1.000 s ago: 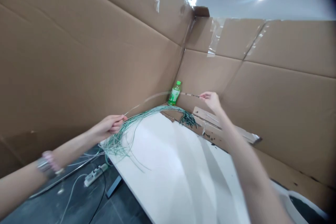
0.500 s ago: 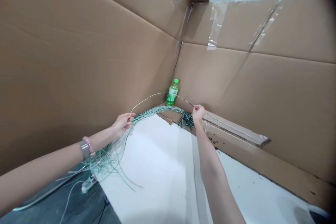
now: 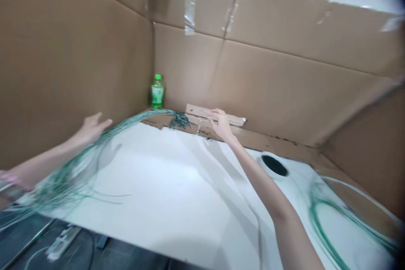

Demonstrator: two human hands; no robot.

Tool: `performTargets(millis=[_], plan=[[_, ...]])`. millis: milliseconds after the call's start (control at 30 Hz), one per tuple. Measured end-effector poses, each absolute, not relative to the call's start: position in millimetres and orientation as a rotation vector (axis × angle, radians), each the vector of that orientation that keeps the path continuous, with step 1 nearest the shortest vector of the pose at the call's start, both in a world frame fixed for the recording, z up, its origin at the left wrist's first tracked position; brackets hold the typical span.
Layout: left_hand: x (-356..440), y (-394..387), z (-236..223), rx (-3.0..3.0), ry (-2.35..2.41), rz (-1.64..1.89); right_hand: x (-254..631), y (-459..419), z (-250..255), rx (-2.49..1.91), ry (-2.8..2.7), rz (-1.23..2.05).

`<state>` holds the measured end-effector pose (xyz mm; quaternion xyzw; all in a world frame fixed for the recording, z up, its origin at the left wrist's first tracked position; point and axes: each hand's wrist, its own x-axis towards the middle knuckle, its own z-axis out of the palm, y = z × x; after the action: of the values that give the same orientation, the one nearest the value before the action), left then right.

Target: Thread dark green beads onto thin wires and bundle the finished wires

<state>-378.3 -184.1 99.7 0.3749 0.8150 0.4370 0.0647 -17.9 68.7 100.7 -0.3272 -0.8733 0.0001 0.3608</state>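
Observation:
My left hand (image 3: 93, 128) is held out over the left side of the white tabletop (image 3: 167, 185), its fingers apart and nothing seen in them. Beside it runs a long bundle of thin green and white wires (image 3: 133, 120), which fans out loosely toward the lower left. The bundle's dark, bristly end (image 3: 179, 121) lies near the back edge. To the right of that end is my right hand (image 3: 220, 123), fingers spread and without any wire visible, in front of a taped cardboard strip (image 3: 199, 111). Both hands are slightly blurred.
Cardboard walls (image 3: 268, 76) enclose the table. A green-capped bottle (image 3: 157, 93) stands in the back left corner. At right sit a white round container (image 3: 267, 163) with a dark inside and a coil of green wire (image 3: 316, 219). A power strip (image 3: 63, 241) lies below the table at left.
The single wire stretched between my hands is no longer in them, and both hands have opened. My hands have moved apart. The view has swung right, bringing the round container and coil into sight.

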Motion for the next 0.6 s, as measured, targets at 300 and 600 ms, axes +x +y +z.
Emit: performTargets(millis=[300,600], plan=[[-177.3,-139.9,182.2,2.292,1.722,1.486,282.5,-14.9,159.6,-1.396,-2.044,-0.326],[-0.7,-90.5,190.8,2.843,1.089,1.06,448.9,-59.4,111.0,-2.178,-1.95,0.046]])
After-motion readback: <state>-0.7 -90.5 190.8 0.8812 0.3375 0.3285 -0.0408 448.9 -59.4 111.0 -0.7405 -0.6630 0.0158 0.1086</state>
